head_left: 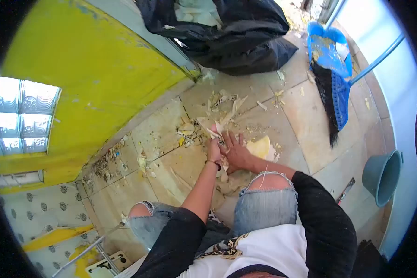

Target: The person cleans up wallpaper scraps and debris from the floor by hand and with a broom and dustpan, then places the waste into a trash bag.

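My left hand (214,149) is low over the tiled floor (282,134), its fingers closed around pale paint or paper scraps (213,133). Close against it on the right, my right hand (235,150) is spread with its fingers apart, palm down over debris; whatever lies under the palm is hidden. A pale yellow piece (259,147) lies on the tiles just right of my right hand. More peeled strips and crumbs (187,132) are scattered beyond and to the left of my hands.
A black rubbish bag (236,46) stands ahead. At the right are a blue dustpan (329,55), a blue broom (340,99), a grey-blue bucket (380,178) and a scraper-like tool (345,191). A yellow wall (102,78) borders the left, with a metal frame (109,257) low down.
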A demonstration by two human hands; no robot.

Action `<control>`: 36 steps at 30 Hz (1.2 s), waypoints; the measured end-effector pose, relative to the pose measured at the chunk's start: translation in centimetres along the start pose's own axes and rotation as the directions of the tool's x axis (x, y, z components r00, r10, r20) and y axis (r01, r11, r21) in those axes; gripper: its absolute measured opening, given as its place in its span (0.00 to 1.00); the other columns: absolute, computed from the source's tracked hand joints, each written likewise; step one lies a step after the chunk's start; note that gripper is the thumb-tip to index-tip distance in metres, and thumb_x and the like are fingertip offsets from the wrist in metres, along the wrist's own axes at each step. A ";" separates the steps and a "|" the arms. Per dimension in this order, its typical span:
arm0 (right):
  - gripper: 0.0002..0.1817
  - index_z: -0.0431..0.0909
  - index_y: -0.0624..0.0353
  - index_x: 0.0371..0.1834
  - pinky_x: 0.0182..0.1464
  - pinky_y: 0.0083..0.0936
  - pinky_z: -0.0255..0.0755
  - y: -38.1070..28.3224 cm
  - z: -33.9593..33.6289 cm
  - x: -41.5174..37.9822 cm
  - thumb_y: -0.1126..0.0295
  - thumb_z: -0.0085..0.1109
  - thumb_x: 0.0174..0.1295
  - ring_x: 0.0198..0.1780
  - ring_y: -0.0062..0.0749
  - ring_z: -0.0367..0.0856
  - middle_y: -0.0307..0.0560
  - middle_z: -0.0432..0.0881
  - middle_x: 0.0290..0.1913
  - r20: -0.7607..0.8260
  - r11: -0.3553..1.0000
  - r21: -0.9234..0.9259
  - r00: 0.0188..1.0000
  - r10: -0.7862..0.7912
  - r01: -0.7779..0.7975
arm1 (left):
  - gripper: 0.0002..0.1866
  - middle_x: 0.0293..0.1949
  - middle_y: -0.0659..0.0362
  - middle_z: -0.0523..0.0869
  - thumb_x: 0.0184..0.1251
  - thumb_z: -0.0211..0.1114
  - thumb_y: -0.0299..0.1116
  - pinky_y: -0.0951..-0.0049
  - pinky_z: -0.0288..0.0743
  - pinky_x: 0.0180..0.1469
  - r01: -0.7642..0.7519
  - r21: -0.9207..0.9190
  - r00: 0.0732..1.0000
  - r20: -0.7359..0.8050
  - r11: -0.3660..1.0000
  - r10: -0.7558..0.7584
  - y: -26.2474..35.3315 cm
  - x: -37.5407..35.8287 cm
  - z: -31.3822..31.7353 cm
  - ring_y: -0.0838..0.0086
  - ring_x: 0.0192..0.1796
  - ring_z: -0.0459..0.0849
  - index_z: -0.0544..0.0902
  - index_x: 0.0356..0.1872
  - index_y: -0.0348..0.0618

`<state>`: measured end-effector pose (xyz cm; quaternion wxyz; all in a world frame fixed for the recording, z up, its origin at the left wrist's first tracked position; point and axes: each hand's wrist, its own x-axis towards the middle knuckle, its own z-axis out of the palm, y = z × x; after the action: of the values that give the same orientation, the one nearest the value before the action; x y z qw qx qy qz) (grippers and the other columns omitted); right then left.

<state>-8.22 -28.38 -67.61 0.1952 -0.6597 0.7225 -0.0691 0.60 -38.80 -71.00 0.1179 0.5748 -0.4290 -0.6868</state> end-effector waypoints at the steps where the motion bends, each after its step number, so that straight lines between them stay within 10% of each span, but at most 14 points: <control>1: 0.57 0.55 0.44 0.70 0.61 0.69 0.48 -0.7 0.4 -0.4 0.45 0.73 0.32 0.69 0.70 0.49 0.71 0.49 0.69 -0.010 1.000 -0.025 1.000 -0.006 0.005 | 0.16 0.31 0.58 0.77 0.62 0.51 0.42 0.72 0.67 0.37 0.041 -0.002 0.997 0.073 0.999 -0.041 -0.3 0.1 -0.4 0.73 0.32 0.73 0.77 0.39 0.40; 7: 0.45 0.61 0.41 0.66 0.53 0.51 0.68 -0.6 2.3 -0.5 0.64 0.71 0.39 0.55 0.61 0.69 0.61 0.64 0.62 -0.057 0.985 0.173 0.998 0.010 0.000 | 0.15 0.27 0.61 0.77 0.59 0.51 0.41 0.73 0.65 0.33 0.155 0.464 0.958 0.144 0.872 -0.247 2.1 -0.7 -3.0 0.74 0.29 0.71 0.80 0.34 0.39; 9: 0.43 0.64 0.44 0.64 0.51 0.43 0.72 0.8 2.5 -0.1 0.65 0.71 0.38 0.52 0.55 0.74 0.57 0.73 0.56 -0.127 0.940 0.334 0.992 -0.026 0.068 | 0.14 0.27 0.62 0.77 0.58 0.52 0.40 0.75 0.66 0.34 -0.038 0.347 0.957 0.283 0.937 -0.066 3.3 -0.1 -4.3 0.75 0.29 0.72 0.79 0.33 0.41; 11: 0.41 0.66 0.47 0.62 0.51 0.41 0.72 1.6 -0.1 -0.5 0.65 0.71 0.38 0.50 0.53 0.76 0.57 0.75 0.52 -0.176 0.908 0.419 0.983 0.051 0.028 | 0.12 0.28 0.63 0.78 0.59 0.53 0.42 0.77 0.66 0.35 0.142 0.167 0.918 0.346 0.976 -0.193 3.0 3.8 -6.5 0.77 0.30 0.74 0.78 0.30 0.45; 16: 0.35 0.72 0.57 0.57 0.55 0.34 0.71 3.3 -13.0 -0.6 0.70 0.70 0.39 0.51 0.41 0.79 0.52 0.79 0.50 -0.296 0.643 0.765 0.907 0.300 0.037 | 0.12 0.20 0.63 0.74 0.61 0.52 0.37 0.74 0.64 0.24 -0.123 0.081 0.990 0.072 0.989 0.117 10.2 0.2 -5.5 0.76 0.21 0.72 0.73 0.22 0.42; 19: 0.35 0.70 0.64 0.57 0.60 0.28 0.67 5.6 -22.7 1.5 0.72 0.69 0.40 0.57 0.32 0.74 0.51 0.76 0.55 -0.783 0.828 0.392 0.618 0.071 0.401 | 0.11 0.21 0.63 0.75 0.61 0.53 0.37 0.75 0.65 0.25 -0.100 -0.056 0.989 0.105 0.993 0.106 11.6 0.2 -6.4 0.77 0.23 0.74 0.72 0.21 0.43; 23: 0.28 0.69 0.59 0.59 0.55 0.34 0.72 5.4 -36.4 2.9 0.70 0.63 0.52 0.55 0.37 0.77 0.50 0.78 0.53 -0.837 0.757 0.438 0.528 0.145 0.485 | 0.15 0.36 0.67 0.81 0.61 0.57 0.46 0.73 0.67 0.43 -0.024 0.070 0.989 0.144 0.997 0.014 11.9 -0.3 -6.9 0.79 0.35 0.79 0.78 0.42 0.50; 25: 0.20 0.69 0.61 0.53 0.37 0.24 0.76 1.4 -42.2 5.5 0.77 0.54 0.55 0.37 0.29 0.80 0.48 0.79 0.38 -0.967 0.695 0.244 0.228 0.117 0.677 | 0.15 0.37 0.67 0.81 0.61 0.57 0.46 0.73 0.68 0.43 -0.018 0.085 0.988 0.155 0.996 0.005 12.6 -1.0 -6.8 0.79 0.36 0.79 0.77 0.43 0.49; 27: 0.31 0.65 0.63 0.61 0.47 0.26 0.75 2.0 -44.8 8.9 0.76 0.61 0.51 0.47 0.34 0.80 0.52 0.80 0.46 -0.995 0.688 0.069 0.103 -0.009 0.722 | 0.16 0.38 0.66 0.81 0.61 0.58 0.46 0.73 0.70 0.41 -0.087 0.102 0.973 0.220 0.991 0.063 13.6 -1.8 -7.1 0.79 0.37 0.79 0.77 0.44 0.49; 30: 0.33 0.65 0.63 0.61 0.54 0.33 0.70 5.8 -44.0 14.4 0.74 0.63 0.48 0.54 0.43 0.75 0.55 0.75 0.52 -0.959 0.909 -0.280 -0.143 -0.247 0.309 | 0.16 0.37 0.66 0.81 0.61 0.58 0.45 0.75 0.70 0.38 -0.107 0.068 0.988 0.123 0.992 0.098 14.4 -2.2 -8.1 0.80 0.36 0.78 0.77 0.44 0.48; 33: 0.24 0.70 0.62 0.55 0.54 0.39 0.70 9.1 -37.2 18.0 0.77 0.54 0.51 0.51 0.56 0.74 0.60 0.73 0.50 -0.974 0.990 -0.116 0.206 -0.098 -0.078 | 0.08 0.21 0.64 0.74 0.57 0.57 0.36 0.74 0.65 0.24 -0.251 0.060 0.968 -0.012 0.966 0.253 13.2 -0.9 -10.3 0.78 0.24 0.74 0.76 0.25 0.44; 35: 0.37 0.55 0.52 0.68 0.58 0.44 0.70 15.8 -32.6 20.8 0.61 0.59 0.54 0.58 0.51 0.75 0.60 0.75 0.57 -0.476 0.841 -0.360 0.855 0.206 -0.404 | 0.12 0.17 0.63 0.74 0.55 0.58 0.39 0.71 0.64 0.22 -0.139 0.085 0.981 -0.127 0.987 0.149 11.7 -0.3 -12.1 0.77 0.22 0.73 0.77 0.22 0.42; 36: 0.43 0.49 0.45 0.71 0.59 0.50 0.66 22.6 -29.7 24.0 0.54 0.58 0.53 0.59 0.59 0.71 0.66 0.72 0.57 -0.407 0.847 -0.384 0.891 0.201 -0.367 | 0.13 0.19 0.62 0.74 0.56 0.59 0.42 0.69 0.64 0.23 -0.131 0.222 0.982 -0.108 0.966 0.158 10.7 0.6 -13.2 0.77 0.22 0.73 0.76 0.23 0.42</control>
<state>-41.56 -53.88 -53.11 -0.0873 -0.5471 0.8324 0.0137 8.62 -51.64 -63.32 0.1319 0.5930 -0.5329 -0.5890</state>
